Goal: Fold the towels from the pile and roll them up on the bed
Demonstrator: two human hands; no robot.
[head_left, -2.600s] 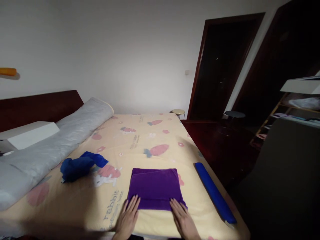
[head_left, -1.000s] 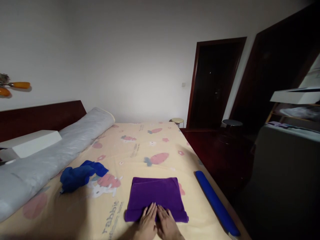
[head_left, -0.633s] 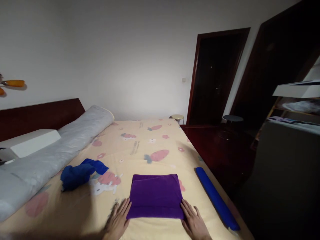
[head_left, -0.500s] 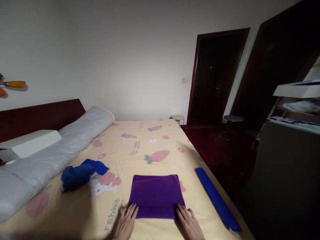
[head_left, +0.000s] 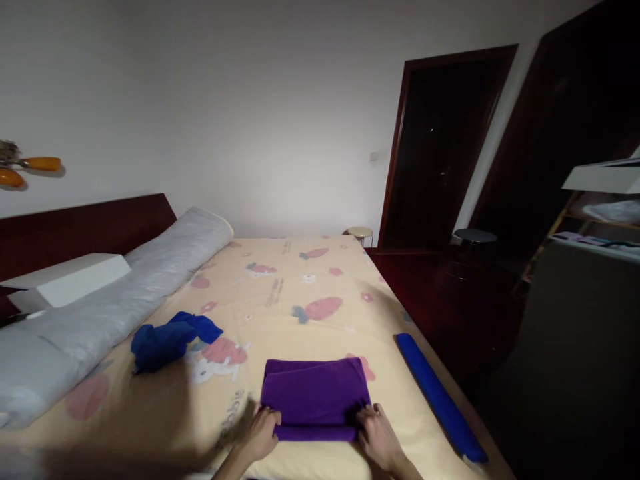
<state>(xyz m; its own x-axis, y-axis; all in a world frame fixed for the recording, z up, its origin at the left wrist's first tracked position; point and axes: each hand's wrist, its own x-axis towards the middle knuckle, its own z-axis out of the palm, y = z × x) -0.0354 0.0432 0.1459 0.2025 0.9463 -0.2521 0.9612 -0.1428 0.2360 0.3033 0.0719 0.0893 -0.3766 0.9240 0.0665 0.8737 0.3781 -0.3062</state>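
Observation:
A purple towel [head_left: 315,392], folded into a flat rectangle, lies on the bed just in front of me. Its near edge is turned over into a narrow roll. My left hand [head_left: 263,430] grips the near left corner with curled fingers. At the near right corner, my right hand [head_left: 375,430] grips the cloth the same way. To the right, a long blue rolled cloth [head_left: 440,397] lies along the bed's edge. A crumpled blue cloth [head_left: 167,340] rests farther left.
The bed sheet [head_left: 280,333] is yellow with rabbit and carrot prints. A long grey roll [head_left: 150,273] lies before the headboard [head_left: 100,217], with a white box [head_left: 75,279] on it. Stools [head_left: 475,236] stand beyond the bed's right edge, near a dark door [head_left: 447,153].
Both hands have gone from fingers lying flat on the towel's near corners to fingers curled around them. The near edge is now turned over into a thicker roll. The view has shifted slightly.

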